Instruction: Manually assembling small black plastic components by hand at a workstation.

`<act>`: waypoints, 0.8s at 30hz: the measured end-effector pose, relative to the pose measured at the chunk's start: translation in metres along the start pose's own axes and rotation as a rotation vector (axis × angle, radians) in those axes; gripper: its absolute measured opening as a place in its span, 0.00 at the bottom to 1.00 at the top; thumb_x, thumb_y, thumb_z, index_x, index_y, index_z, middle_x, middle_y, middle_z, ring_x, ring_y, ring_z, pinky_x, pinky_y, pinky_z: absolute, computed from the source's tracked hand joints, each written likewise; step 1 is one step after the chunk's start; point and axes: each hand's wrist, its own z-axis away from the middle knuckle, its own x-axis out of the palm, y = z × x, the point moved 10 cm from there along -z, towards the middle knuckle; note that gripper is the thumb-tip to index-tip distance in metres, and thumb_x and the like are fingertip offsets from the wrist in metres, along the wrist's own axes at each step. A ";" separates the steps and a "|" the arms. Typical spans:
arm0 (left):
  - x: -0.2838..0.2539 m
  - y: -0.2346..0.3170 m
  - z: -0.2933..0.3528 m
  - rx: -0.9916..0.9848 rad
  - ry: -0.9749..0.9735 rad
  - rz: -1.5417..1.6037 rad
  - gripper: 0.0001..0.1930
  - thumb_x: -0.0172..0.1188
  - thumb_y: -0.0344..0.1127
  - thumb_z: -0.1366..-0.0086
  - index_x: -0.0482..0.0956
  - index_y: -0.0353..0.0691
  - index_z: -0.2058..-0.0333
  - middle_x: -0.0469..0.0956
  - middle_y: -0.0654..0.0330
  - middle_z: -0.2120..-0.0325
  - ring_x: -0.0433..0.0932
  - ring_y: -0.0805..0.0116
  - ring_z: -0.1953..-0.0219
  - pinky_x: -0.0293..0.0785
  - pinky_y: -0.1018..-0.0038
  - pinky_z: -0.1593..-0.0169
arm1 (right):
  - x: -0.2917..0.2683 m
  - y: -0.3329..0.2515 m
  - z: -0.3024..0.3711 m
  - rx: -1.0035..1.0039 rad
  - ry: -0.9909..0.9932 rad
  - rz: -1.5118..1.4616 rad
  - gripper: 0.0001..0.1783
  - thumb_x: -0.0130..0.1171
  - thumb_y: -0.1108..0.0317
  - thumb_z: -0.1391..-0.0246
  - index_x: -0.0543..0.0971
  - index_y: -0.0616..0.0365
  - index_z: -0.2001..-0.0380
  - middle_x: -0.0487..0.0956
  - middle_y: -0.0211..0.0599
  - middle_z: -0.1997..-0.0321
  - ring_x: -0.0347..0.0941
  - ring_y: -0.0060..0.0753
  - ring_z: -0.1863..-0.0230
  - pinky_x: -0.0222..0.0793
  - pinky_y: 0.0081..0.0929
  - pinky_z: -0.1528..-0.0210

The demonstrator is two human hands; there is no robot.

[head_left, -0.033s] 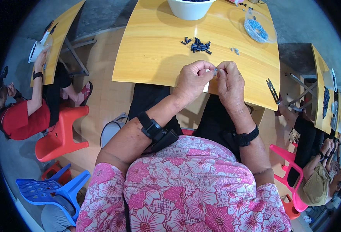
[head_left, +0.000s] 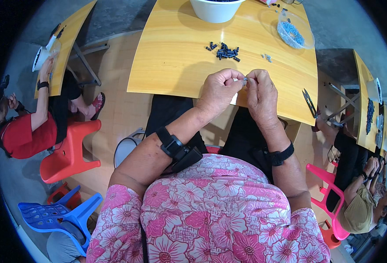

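Observation:
My left hand (head_left: 219,90) and my right hand (head_left: 262,94) meet over the table's near edge, fingers pinched together. Between their fingertips shows a tiny grey-blue piece (head_left: 245,79), too small to tell its kind. Fingers partly hide it. Beyond my hands lies a loose pile of short dark-blue cylindrical pieces (head_left: 226,52). To its right sits a small cluster of pale blue-grey bits (head_left: 267,57). Under my hands a white patch (head_left: 234,99) shows at the table edge, mostly covered.
Black thread snips (head_left: 309,103) lie at the table's right edge. A clear round tub (head_left: 308,40) of light-blue bits stands far right, and a white bowl (head_left: 215,13) of dark pieces at the far edge. People sit at other tables left and right. A blue chair (head_left: 81,215) stands lower left.

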 end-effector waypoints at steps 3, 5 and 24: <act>0.002 -0.004 0.000 -0.007 -0.017 0.040 0.05 0.61 0.32 0.35 0.79 0.37 0.68 0.62 0.77 0.81 0.58 0.88 0.77 0.55 0.84 0.75 | -0.001 -0.001 0.000 0.002 -0.001 -0.022 0.03 0.53 0.77 0.44 0.71 0.62 0.66 0.74 0.50 0.68 0.73 0.58 0.65 0.70 0.42 0.62; 0.004 -0.003 0.002 -0.059 -0.026 0.098 0.06 0.59 0.34 0.34 0.79 0.38 0.67 0.63 0.77 0.80 0.58 0.88 0.77 0.55 0.85 0.76 | 0.000 0.001 0.001 0.013 -0.005 -0.041 0.03 0.53 0.77 0.44 0.71 0.62 0.66 0.74 0.50 0.68 0.73 0.58 0.65 0.70 0.42 0.62; 0.025 -0.014 0.013 -0.477 -0.392 0.659 0.06 0.56 0.39 0.30 0.73 0.46 0.66 0.62 0.75 0.78 0.56 0.87 0.81 0.52 0.87 0.79 | -0.002 -0.021 0.004 -0.242 0.013 0.099 0.03 0.51 0.79 0.41 0.70 0.60 0.64 0.73 0.43 0.68 0.74 0.48 0.68 0.70 0.36 0.65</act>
